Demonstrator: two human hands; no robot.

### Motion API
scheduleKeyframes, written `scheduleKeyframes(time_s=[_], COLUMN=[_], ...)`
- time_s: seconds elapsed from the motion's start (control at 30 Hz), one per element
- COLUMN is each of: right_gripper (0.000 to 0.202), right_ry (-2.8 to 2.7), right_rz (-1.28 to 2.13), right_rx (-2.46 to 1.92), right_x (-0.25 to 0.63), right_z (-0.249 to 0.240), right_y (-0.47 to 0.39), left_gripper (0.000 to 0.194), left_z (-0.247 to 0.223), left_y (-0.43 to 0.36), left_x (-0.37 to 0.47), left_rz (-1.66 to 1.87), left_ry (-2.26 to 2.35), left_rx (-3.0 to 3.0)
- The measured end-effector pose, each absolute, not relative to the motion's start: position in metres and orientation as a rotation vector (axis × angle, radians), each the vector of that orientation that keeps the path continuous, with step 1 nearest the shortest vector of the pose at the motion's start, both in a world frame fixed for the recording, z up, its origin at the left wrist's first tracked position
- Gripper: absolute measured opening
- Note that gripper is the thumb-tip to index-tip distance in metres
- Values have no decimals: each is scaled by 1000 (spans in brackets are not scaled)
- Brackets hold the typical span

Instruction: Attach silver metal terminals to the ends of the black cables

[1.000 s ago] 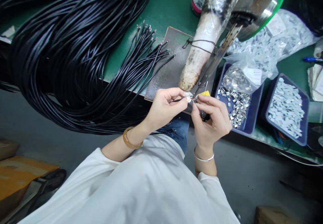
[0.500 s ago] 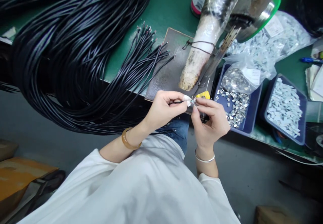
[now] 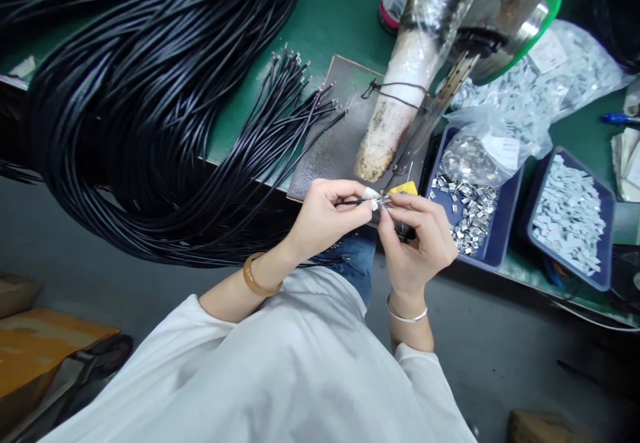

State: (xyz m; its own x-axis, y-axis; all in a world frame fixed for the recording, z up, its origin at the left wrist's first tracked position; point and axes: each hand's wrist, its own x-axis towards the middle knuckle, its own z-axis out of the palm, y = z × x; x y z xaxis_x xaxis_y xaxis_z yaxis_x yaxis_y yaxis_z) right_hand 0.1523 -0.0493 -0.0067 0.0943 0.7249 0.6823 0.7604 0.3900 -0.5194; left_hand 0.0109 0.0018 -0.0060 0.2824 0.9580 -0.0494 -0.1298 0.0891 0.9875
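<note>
Pinched between the thumb and fingers of my left hand is a black cable, its end pointing right. White wrapping covers my left fingertips. My right hand closes its thumb and fingers at the cable's tip, where thin wires and a small shiny piece show; what exactly it grips is too small to name. Just behind the right fingertips lies a yellow object. A thick wrapped tube comes down above the hands, over a grey plate.
Many black cables fill the left, their stripped ends fanned over the green table. At right, one blue tray holds metal pieces and another tray pale pieces. Plastic bags and a green-rimmed spool lie behind.
The view has shifted slightly, moving the trays a little to the right. Both hands keep nearly the same place and hold, with small finger movement at the cable tip.
</note>
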Motion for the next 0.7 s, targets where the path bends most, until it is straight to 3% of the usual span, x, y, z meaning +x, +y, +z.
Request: scheduleKeyframes(time_s=[0.7], right_gripper=[21], right_ry=[-1624], right_rz=[-101], right_rx=[-1350], right_x=[149], right_z=[-3], right_y=[-47], left_gripper=[7], left_z=[5], left_y=[0], left_x=[15], left_rz=[1046], left_ry=[967], left_rx=[1090])
